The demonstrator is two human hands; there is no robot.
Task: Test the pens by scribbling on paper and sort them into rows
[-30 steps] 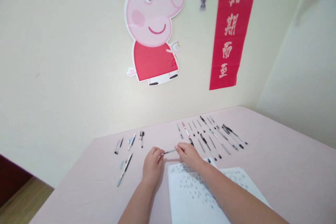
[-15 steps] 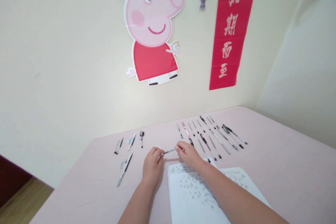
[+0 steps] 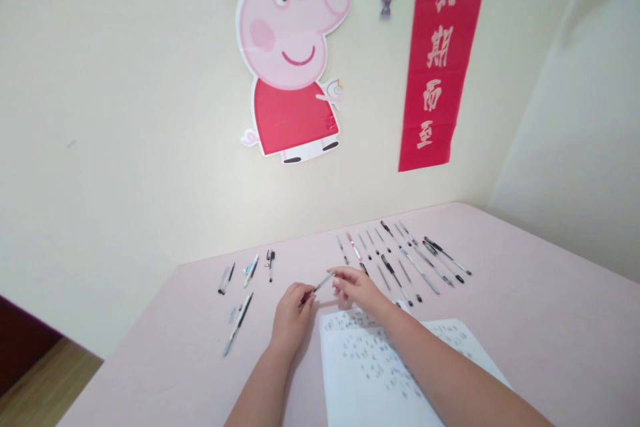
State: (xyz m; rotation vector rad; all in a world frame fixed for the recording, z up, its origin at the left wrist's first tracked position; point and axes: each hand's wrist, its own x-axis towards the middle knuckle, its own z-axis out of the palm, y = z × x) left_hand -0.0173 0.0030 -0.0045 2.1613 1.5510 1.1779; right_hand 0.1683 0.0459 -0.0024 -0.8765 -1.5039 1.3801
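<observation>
The thin pen slants just beyond the written-on paper. The left hand pinches its near end in closed fingers; the right hand, fingers partly spread, is at the far end, its grip unclear.

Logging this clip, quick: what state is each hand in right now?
Left hand: closed, holding a slim pen piece.
Right hand: open, fingers parted beside the slim pen piece's upper end; whether they touch cannot be told.

R hand fingers opened, pen tilted steeper vs. b4.
</observation>
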